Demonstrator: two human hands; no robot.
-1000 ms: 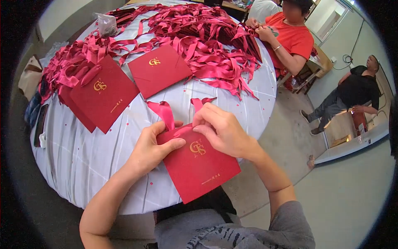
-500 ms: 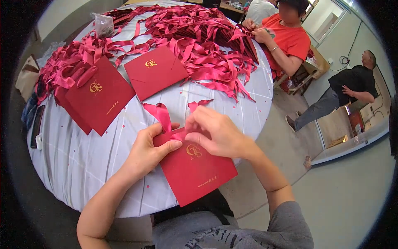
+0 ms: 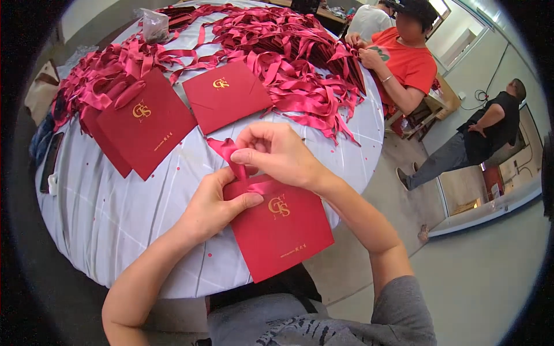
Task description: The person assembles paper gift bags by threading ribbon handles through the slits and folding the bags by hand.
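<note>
A dark red paper gift bag (image 3: 288, 233) with a gold emblem tilts in front of me at the table's near edge. My left hand (image 3: 210, 207) is closed on its upper left corner, thumb on the front and the other fingers behind. Above the bag's top edge, my right hand (image 3: 283, 153) pinches a pink-red satin ribbon (image 3: 219, 149), thumb against forefinger. Part of that ribbon crosses the bag's top below the right hand. Just beyond my hands lies a folded red bag (image 3: 225, 98), and two overlapping red bags (image 3: 150, 130) rest to its left.
A round table with a white cloth (image 3: 144, 230) carries heaped ribboned bags (image 3: 277, 46) at the back and more ribbons (image 3: 98, 81) at left. A clear plastic bag (image 3: 154, 26) stands there. A co-worker in red (image 3: 407, 63) handles bags; another person (image 3: 490, 130) stands at right.
My right hand has moved up and left from the bag's top and now pinches the ribbon above it. My left hand keeps its hold on the corner.
</note>
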